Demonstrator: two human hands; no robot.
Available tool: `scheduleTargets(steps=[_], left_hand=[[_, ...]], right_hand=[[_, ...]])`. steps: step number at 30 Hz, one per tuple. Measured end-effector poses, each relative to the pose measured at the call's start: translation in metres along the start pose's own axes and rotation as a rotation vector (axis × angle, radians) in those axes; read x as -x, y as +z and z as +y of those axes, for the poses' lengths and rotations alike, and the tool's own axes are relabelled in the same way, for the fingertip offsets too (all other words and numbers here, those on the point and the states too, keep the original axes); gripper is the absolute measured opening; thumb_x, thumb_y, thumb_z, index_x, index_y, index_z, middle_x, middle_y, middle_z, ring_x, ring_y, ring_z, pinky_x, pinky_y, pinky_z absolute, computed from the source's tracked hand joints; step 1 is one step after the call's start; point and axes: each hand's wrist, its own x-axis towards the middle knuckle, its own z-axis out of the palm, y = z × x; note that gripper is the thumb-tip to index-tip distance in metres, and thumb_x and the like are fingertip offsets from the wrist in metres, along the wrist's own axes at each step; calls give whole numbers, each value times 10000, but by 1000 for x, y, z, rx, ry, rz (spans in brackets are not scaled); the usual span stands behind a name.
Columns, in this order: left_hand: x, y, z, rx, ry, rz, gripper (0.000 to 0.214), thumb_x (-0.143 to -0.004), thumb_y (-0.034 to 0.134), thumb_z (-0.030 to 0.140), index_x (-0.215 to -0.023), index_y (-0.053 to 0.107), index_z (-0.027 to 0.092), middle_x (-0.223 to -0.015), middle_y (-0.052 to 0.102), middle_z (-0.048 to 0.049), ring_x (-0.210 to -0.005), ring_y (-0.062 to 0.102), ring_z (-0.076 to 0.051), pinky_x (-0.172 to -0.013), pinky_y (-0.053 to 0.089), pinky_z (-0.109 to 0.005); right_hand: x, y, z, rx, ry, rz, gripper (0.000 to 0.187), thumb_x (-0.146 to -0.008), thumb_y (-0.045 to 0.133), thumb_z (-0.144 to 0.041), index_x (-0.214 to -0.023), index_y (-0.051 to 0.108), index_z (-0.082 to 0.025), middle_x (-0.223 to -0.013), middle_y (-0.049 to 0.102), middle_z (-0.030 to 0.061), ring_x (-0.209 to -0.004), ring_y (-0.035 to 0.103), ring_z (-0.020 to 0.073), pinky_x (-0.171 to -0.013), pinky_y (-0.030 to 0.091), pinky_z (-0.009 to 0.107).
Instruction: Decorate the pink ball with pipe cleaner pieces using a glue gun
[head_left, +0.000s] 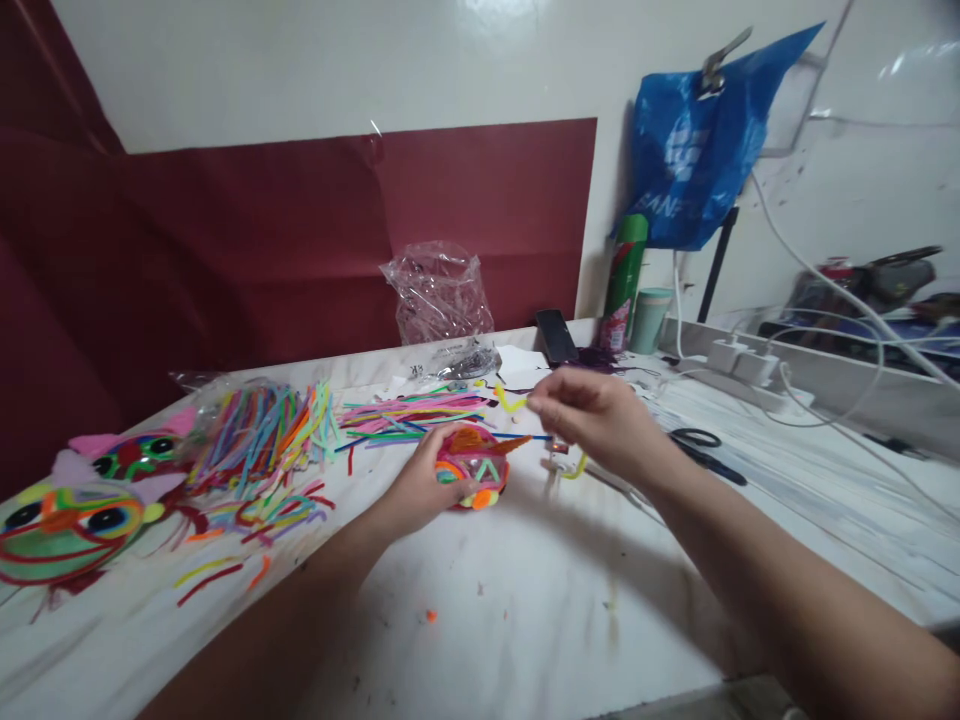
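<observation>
My left hand [420, 485] is closed round a small round craft face [474, 468] made of coloured pipe cleaners, with an orange ear on top, held just above the white table [525, 600]. My right hand [596, 415] hovers to its right, fingers pinched on a yellow pipe cleaner [511, 402] that curls out to the left. A second yellow-green piece [576, 468] hangs below that hand, beside a small white and red object I cannot make out.
Piles of coloured pipe cleaners [262, 430] lie to the left and behind. Two finished pipe-cleaner faces [67, 515] sit at the far left. Black scissors [705, 450], a phone [556, 336], a green spray can [625, 280], a plastic bag [439, 295] and white cables [825, 330] are further back and right.
</observation>
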Motion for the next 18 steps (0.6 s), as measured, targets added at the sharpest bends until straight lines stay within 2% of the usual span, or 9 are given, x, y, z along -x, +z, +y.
scheduleTargets(steps=[4,6,7,8,9,10,14,16,18], left_hand=[[2,1,1,4,-48,20,683,-664,729,285,-1288,452,257,-1294,530,-94,-1146,534,-278,-935,477,-414],[2,2,1,1,-60,34,676,-654,733,298,-1275,470,258,-1292,529,-99,-1138,537,-287,-909,498,-415],[2,2,1,1,-52,42,667,-651,732,293,-1267,479,260,-1286,534,-95,-1140,536,-290,-904,503,-416],[2,2,0,4,-38,51,658,-646,730,281,-1257,486,263,-1271,546,-91,-1139,539,-291,-896,509,-414],[2,2,-1,16,-26,39,646,-662,716,278,-1262,479,269,-1276,545,-85,-1151,534,-291,-891,514,-414],[1,2,-1,28,-10,49,636,-666,706,268,-1260,480,272,-1273,549,-81,-1152,537,-292,-877,523,-411],[0,2,0,-49,-47,105,618,-671,704,278,-1250,487,274,-1271,564,-77,-1161,539,-290,-875,526,-391],[1,3,3,-50,-72,107,632,-670,713,331,-1256,484,266,-1272,563,-86,-1147,549,-299,-821,550,-385],[1,4,6,-39,-99,107,657,-657,724,383,-1257,485,263,-1285,549,-90,-1125,564,-304,-747,575,-364]], right_hand=[[-22,-15,-3,-10,-131,355,212,-810,608,-371,-719,571,-183,-517,510,-50,-435,431,84,-428,331,203],[-35,-17,10,150,-176,449,175,-839,583,-339,-753,575,-187,-575,555,-30,-501,493,105,-489,374,216],[-42,-17,19,286,-183,457,152,-855,565,-318,-786,587,-185,-626,589,-12,-559,533,120,-537,395,224],[-47,-15,29,448,-167,410,147,-879,536,-300,-831,604,-179,-703,629,15,-632,567,135,-593,410,234],[-51,-13,40,611,-129,303,167,-907,493,-282,-869,614,-173,-768,653,38,-692,587,148,-637,413,243],[-55,-12,50,671,-116,231,164,-903,505,-259,-859,632,-165,-790,666,52,-723,598,159,-662,410,250],[-60,-13,81,791,-104,-37,57,-817,639,-201,-842,681,-173,-840,696,52,-799,621,163,-688,417,227],[-57,-22,84,824,-92,-135,133,-774,688,-184,-907,689,-173,-910,700,60,-883,614,167,-745,422,221],[-49,-34,79,856,-59,-176,160,-817,641,-185,-970,676,-155,-977,687,81,-930,601,170,-779,419,227]])
